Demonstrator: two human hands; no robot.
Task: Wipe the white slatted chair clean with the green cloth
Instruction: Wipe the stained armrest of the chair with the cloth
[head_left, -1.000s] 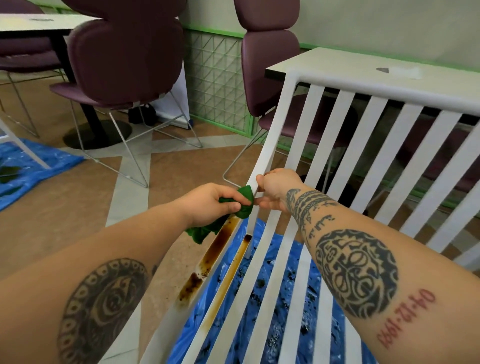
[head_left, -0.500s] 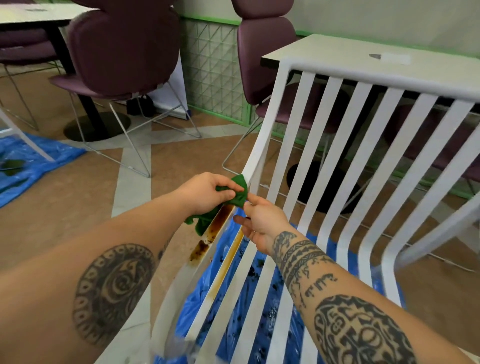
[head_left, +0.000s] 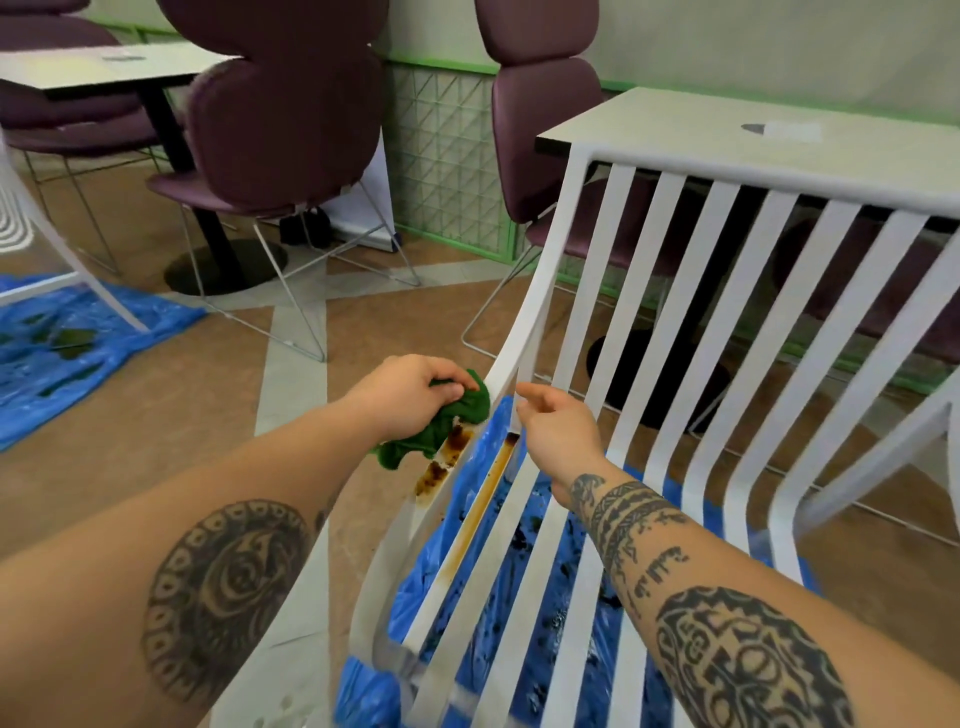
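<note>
Chair (head_left: 727, 169) is standing centre and right of frame over a blue sheet (head_left: 363, 696). Left hand (head_left: 415, 395) is bunching the cloth (head_left: 457, 423) against its left rail (head_left: 545, 260) above brown stains (head_left: 447, 454), seemingly to scrub them; right hand (head_left: 561, 431) is hovering alongside, fingers (head_left: 525, 391) loose, holding nothing.

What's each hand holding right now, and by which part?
The left hand grips the green cloth by its bunched upper end; the right hand holds nothing.
</note>
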